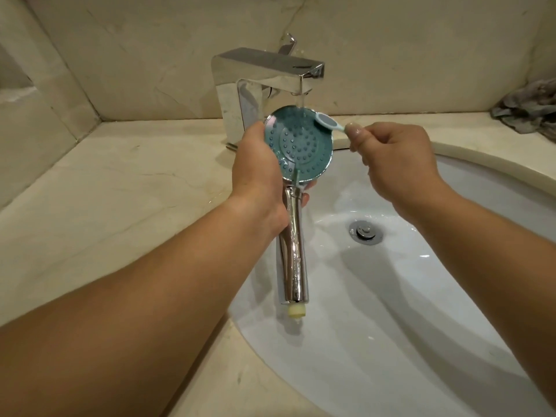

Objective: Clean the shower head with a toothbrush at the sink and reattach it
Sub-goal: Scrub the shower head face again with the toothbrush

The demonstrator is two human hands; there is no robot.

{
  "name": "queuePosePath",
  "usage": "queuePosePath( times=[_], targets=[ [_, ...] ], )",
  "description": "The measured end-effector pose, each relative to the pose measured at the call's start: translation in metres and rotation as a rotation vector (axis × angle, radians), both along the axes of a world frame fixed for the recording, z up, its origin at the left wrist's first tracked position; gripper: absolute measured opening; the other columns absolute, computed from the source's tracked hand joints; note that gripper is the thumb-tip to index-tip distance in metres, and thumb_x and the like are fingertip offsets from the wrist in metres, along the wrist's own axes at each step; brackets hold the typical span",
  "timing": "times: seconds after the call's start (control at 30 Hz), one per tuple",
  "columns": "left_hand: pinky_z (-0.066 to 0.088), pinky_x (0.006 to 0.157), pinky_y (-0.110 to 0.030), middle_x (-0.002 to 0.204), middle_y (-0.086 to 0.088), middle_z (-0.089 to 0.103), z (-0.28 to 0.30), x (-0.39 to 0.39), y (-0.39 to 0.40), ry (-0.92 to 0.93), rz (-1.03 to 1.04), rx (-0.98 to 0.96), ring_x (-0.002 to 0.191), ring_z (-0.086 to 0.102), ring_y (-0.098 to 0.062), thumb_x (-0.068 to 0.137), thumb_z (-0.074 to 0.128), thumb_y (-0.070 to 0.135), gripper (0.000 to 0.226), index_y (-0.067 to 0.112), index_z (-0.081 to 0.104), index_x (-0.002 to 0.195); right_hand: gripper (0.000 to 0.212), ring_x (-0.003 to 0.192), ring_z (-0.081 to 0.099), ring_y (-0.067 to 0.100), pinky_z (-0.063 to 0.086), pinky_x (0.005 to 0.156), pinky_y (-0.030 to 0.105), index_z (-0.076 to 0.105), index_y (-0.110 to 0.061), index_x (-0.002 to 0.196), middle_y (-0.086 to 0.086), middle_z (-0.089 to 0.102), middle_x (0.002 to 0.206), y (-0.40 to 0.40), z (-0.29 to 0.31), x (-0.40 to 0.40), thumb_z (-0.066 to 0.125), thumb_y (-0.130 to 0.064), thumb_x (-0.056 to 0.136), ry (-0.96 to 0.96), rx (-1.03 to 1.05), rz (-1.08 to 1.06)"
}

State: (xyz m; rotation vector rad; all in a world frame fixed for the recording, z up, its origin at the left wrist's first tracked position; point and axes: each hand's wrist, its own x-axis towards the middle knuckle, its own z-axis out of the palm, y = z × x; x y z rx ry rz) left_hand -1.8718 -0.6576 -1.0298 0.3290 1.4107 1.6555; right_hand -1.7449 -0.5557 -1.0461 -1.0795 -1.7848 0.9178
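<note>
The shower head [296, 145] had a glossy chrome handle; the faucet [264, 76] was mirror-polished metal, the sink [421, 296] glossy white ceramic, the countertop [105, 191] smooth marble.

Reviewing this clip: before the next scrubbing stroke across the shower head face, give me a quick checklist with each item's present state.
1. Left hand grips the shower head near its neck: ok.
2. Right hand pinches the toothbrush handle: ok.
3. Brush head lies on the nozzle face at its upper right rim: ok.
4. Water runs from the faucet onto the face: ok.
5. Shower head held over the sink, so runoff falls in the basin: ok.
6. Nozzles free of deposit: cannot tell.
</note>
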Motion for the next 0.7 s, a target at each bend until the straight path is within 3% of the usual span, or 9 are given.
queuePosePath(
  times=[0.17, 0.3, 0.5, 0.7],
  targets=[
    [0.047, 0.068, -0.036, 0.109, -0.013, 0.079, 0.000, 0.000, 0.000, 0.023, -0.002, -0.007, 0.077, 0.069, -0.029, 0.101, 0.037, 0.058, 0.056, 0.019, 0.074, 0.116, 0.050, 0.058, 0.045, 0.018, 0.045, 0.062, 0.039, 0.070, -0.004, 0.080, 0.004, 0.051, 0.060, -0.006, 0.010, -0.016, 0.062, -0.051, 0.091, -0.050, 0.039, -0.024],
    [0.046, 0.066, -0.034, 0.110, -0.015, 0.079, -0.001, -0.002, -0.001, -0.005, -0.004, -0.011, 0.077, 0.068, -0.029, 0.099, 0.040, 0.058, 0.056, 0.018, 0.074, 0.118, 0.045, 0.047, 0.041, 0.010, 0.037, 0.056, 0.028, 0.069, -0.010, 0.072, -0.004, 0.048, 0.052, -0.006, 0.007, -0.003, 0.063, -0.049, 0.092, -0.059, -0.005, 0.005],
    [0.047, 0.068, -0.037, 0.112, -0.015, 0.078, -0.002, -0.001, 0.001, 0.039, -0.009, 0.003, 0.083, 0.069, -0.030, 0.098, 0.040, 0.060, 0.057, 0.018, 0.073, 0.118, 0.044, 0.049, 0.040, 0.012, 0.035, 0.057, 0.027, 0.068, -0.010, 0.071, -0.007, 0.046, 0.050, -0.005, 0.012, 0.000, 0.064, -0.049, 0.092, -0.037, -0.036, -0.034],
    [0.049, 0.070, -0.037, 0.114, -0.014, 0.078, -0.002, -0.002, 0.001, 0.077, -0.022, -0.009, 0.089, 0.068, -0.030, 0.099, 0.040, 0.062, 0.058, 0.018, 0.073, 0.119, 0.041, 0.059, 0.049, 0.018, 0.048, 0.067, 0.038, 0.072, -0.015, 0.076, -0.002, 0.055, 0.056, -0.009, 0.026, -0.015, 0.062, -0.052, 0.092, -0.144, 0.058, 0.028]
  ],
)
